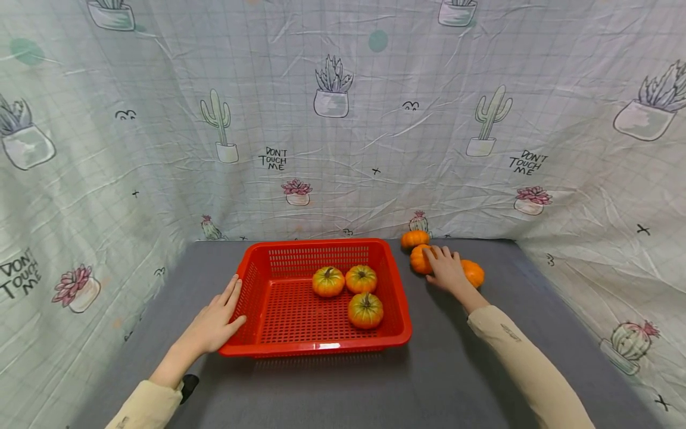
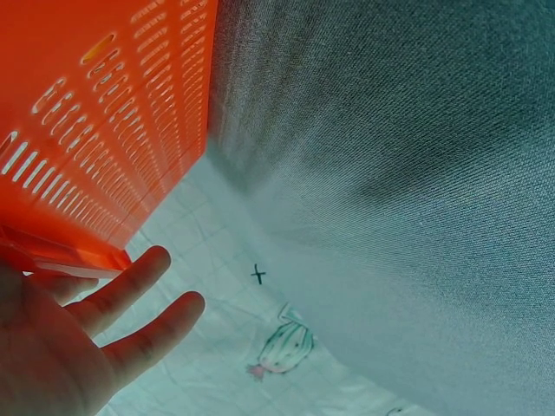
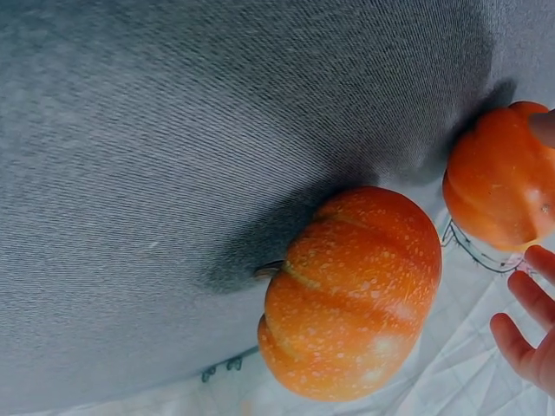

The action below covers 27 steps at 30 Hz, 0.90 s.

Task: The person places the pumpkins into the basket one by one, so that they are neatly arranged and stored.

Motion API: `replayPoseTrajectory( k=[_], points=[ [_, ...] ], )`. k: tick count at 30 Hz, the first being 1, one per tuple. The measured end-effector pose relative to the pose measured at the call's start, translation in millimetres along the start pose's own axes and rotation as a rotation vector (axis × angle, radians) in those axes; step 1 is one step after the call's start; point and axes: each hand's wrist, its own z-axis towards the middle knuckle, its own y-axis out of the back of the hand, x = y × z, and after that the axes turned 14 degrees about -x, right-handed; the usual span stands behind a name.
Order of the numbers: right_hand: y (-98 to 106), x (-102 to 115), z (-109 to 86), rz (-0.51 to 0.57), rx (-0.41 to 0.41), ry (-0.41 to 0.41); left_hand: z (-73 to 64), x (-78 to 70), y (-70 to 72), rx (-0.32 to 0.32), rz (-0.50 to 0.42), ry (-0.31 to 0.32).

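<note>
A red plastic basket [image 1: 321, 347] with slotted walls holds three yellow-orange pumpkins, one at the back left [image 1: 329, 282], one at the back right [image 1: 361, 279] and one nearer the front [image 1: 365, 310]. Along the basket's left rim lies my left hand [image 1: 214, 319], fingers extended and thumb spread. My right hand [image 1: 449, 271] reaches over an orange pumpkin [image 1: 421, 259] right of the basket. In the right wrist view its thumb and spread fingers stand around that pumpkin [image 3: 501, 178]; whether they press on it I cannot tell.
Another orange pumpkin [image 1: 473, 273] sits beside my right hand, large in the right wrist view. A third orange one [image 1: 415, 239] lies farther back, near the cloth backdrop [image 1: 343, 143]. Everything stands on a dark grey table surface [image 1: 332, 393].
</note>
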Motion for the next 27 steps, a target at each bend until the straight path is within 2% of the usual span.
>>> replayPoseTrajectory(
  k=[8, 15, 22, 27],
  points=[
    [-6, 1, 10.2, 0.01, 0.01, 0.006, -0.2, 0.0, -1.0, -0.002, 0.004, 0.0],
    [-11, 6, 18.1, 0.03, 0.057, -0.016, -0.1, 0.7, -1.2, -0.001, 0.003, 0.005],
    [-16, 7, 21.0, 0.002, 0.091, -0.018, 0.3, 0.4, -0.9, -0.004, 0.007, 0.005],
    [-17, 7, 20.9, -0.004, 0.087, -0.02, 0.6, -1.1, 0.5, 0.002, 0.009, 0.01]
  ],
)
